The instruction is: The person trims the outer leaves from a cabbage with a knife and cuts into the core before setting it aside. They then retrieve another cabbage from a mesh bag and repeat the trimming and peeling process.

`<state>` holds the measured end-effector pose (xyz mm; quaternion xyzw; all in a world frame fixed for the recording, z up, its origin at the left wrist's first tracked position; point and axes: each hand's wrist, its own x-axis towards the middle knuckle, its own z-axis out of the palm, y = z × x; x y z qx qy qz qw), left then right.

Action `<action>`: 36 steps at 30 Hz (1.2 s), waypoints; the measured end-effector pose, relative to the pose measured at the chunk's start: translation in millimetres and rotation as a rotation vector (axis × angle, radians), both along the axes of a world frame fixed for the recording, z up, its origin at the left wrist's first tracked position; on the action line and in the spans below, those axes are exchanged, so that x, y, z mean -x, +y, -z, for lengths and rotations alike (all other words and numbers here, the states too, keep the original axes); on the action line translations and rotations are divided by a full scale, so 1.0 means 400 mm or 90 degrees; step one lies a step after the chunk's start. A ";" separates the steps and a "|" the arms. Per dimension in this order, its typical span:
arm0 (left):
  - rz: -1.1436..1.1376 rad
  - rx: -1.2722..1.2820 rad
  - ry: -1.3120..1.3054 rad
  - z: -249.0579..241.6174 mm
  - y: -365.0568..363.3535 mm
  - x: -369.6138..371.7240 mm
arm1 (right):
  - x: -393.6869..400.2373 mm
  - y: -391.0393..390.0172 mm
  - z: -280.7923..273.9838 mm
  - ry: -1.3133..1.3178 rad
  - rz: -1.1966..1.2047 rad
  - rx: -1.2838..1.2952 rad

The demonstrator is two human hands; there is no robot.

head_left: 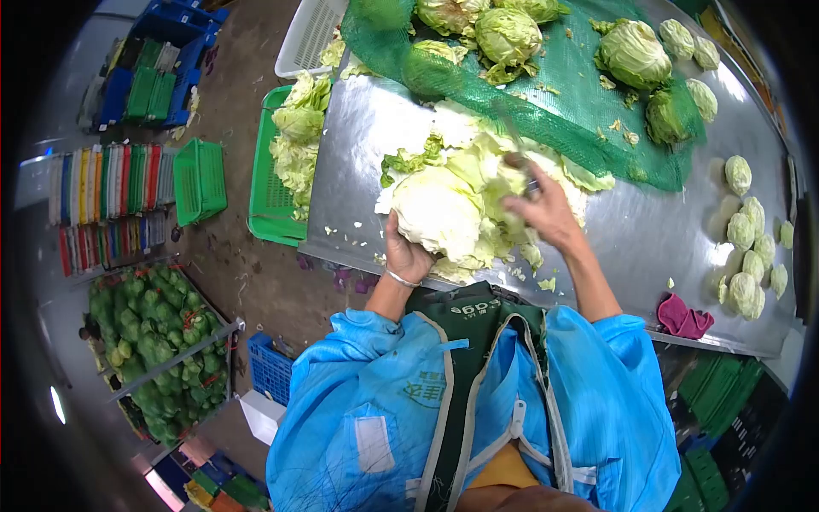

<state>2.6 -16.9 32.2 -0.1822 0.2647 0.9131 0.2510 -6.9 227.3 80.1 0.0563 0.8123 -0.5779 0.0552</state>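
The left hand (406,253) is cupping the near side of a pale cabbage head (437,213), its fingers wrapped against the leaves and holding it down on the steel surface (665,230), close to the near edge. The right hand (543,209) is closing around the handle of a knife (519,158), whose blade is angling up over the cabbage and the loose pale leaves (503,183) piling just behind it. A green mesh net (589,111) is lying across the far part of the surface, carrying several untrimmed green cabbages (633,53). Trimmed small heads (747,256) are sitting in a cluster at the right end, well apart from the hands, and a crumpled pink cloth (682,319) is lying near the front edge beside them. On the floor to the left, a green crate (275,200) is holding discarded outer leaves (297,136).
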 end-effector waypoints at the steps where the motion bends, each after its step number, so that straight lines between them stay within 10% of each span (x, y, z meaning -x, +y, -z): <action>1: -0.005 -0.007 -0.011 -0.007 0.008 0.004 | -0.005 -0.025 0.005 0.057 -0.046 -0.011; 6: 0.108 -0.070 0.099 0.062 -0.018 0.018 | 0.065 -0.005 0.010 -0.238 -0.005 0.102; 9: 0.209 0.345 0.424 0.120 -0.035 0.018 | 0.057 0.054 0.070 -0.211 -0.030 -0.074; 14: 0.131 -0.375 -0.130 0.037 -0.039 0.008 | -0.005 -0.014 -0.004 0.080 -0.069 -0.072; 20: 0.076 -0.221 -0.114 -0.025 0.011 0.015 | 0.000 -0.079 -0.022 0.066 -0.077 0.035; 25: -0.045 -0.002 -0.097 -0.034 0.020 0.034 | -0.040 -0.047 -0.129 -0.285 -0.188 0.290; 29: -0.035 0.072 -0.071 -0.007 0.013 0.041 | -0.040 -0.057 0.004 0.137 -0.100 -0.035; 34: -0.032 0.167 -0.058 -0.027 0.062 0.019 | -0.013 -0.124 0.037 0.325 -0.063 -0.061; 36: -0.038 0.104 -0.100 -0.039 0.067 0.018 | -0.014 -0.099 0.019 0.031 0.054 0.166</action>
